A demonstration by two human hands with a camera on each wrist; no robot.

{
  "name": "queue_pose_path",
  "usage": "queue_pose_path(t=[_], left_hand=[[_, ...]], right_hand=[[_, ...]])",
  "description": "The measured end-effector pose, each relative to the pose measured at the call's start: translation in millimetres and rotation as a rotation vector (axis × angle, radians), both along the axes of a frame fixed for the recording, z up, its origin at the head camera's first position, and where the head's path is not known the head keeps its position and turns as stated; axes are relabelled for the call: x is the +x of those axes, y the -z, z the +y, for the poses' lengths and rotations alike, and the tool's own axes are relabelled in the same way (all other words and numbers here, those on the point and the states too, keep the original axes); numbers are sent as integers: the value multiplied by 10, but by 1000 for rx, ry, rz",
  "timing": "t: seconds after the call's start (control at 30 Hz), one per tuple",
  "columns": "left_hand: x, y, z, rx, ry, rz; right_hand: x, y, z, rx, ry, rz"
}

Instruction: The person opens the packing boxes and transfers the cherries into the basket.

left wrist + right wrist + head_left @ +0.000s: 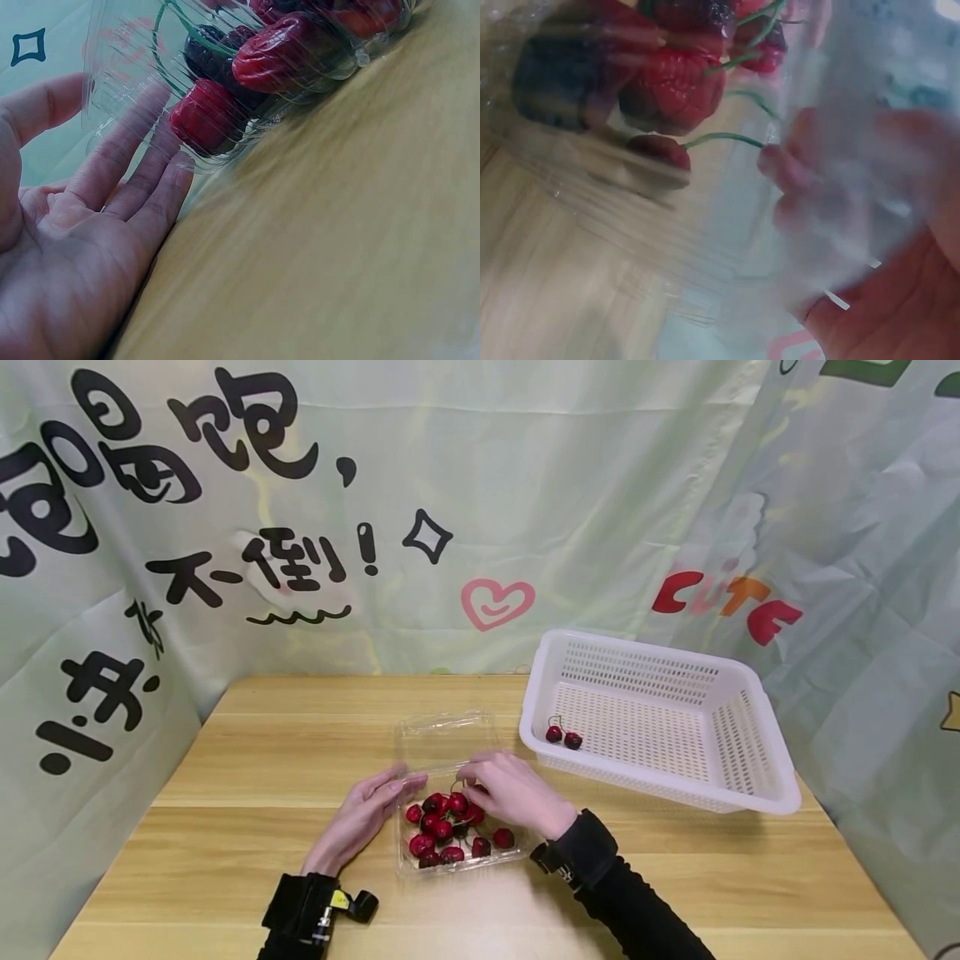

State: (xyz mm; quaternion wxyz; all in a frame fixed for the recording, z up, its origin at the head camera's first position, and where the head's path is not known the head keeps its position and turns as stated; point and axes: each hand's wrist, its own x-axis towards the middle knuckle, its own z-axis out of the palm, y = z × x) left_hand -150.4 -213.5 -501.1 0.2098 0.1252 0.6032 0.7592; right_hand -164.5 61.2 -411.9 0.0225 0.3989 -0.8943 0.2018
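Observation:
A clear plastic box holds several dark red cherries with green stems. My left hand lies at the box's back left corner, its fingers straight against the clear wall. From the right, my right hand reaches over the box with fingertips lowered among the fruit. The right wrist view shows those fingertips pinching the green stem of a cherry, partly blurred behind the clear plastic. Behind the box extends its raised clear lid.
A white perforated basket stands at the back right, with two cherries in its left front corner. Everything rests on a light wooden table. A printed cloth hangs behind the table and along its sides.

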Motion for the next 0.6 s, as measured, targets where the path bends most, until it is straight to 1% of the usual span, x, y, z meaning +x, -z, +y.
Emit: queue_pose_path(t=[0.23, 0.43, 0.6], left_hand=[[-5, 2, 10, -9, -6, 6], [0, -4, 14, -10, -12, -4], [3, -5, 15, -5, -16, -10]], right_hand=[[-6, 34, -19, 11, 23, 37], [9, 42, -24, 25, 40, 37], [20, 53, -20, 15, 79, 43]])
